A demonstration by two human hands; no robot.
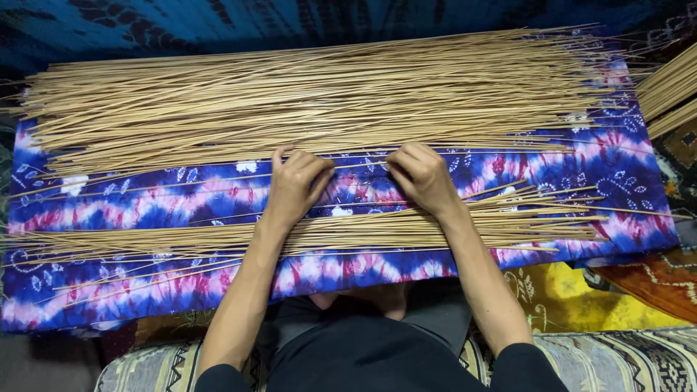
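Observation:
A wide heap of thin tan sticks lies across the far half of a blue, purple and pink tie-dye cloth. A smaller bundle of the same sticks lies nearer me, under my wrists. My left hand and my right hand rest side by side at the near edge of the big heap, fingers curled down onto a few sticks there. Whether either hand pinches a stick is hidden by the knuckles.
More sticks lie at the far right edge. A few loose sticks stray over the cloth's near left. A yellow patterned cloth and a striped woven cushion sit near my lap.

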